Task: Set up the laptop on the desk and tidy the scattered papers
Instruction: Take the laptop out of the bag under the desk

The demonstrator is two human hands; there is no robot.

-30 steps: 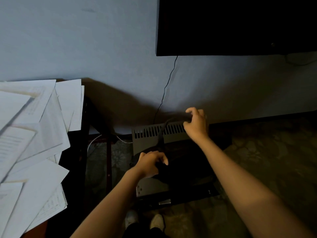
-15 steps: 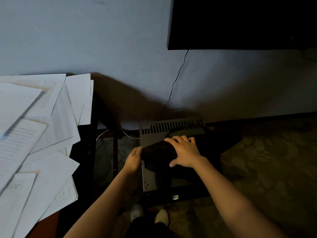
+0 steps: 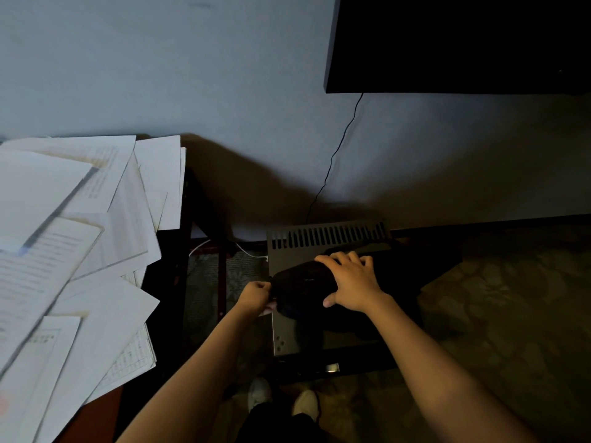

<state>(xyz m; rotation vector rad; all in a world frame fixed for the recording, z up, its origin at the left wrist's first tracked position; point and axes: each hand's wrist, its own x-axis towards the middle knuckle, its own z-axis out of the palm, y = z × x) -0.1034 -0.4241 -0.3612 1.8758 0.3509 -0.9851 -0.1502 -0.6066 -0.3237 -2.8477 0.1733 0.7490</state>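
Early stage. Left grip pinches the left end of dark bag, centre frame, on grey vented box. Right grip lies spread flat on it. Laptop not visible, probably inside. Papers scattered on bench, left of frame, untidied.

On my feed both arms come in from 6 o'clock. The left forearm and right forearm are uncovered from wrist to frame edge, and the left hand and right hand are bare too. At 6 o'clock I see dark trousers over a pair of white shoes with rounded toes.
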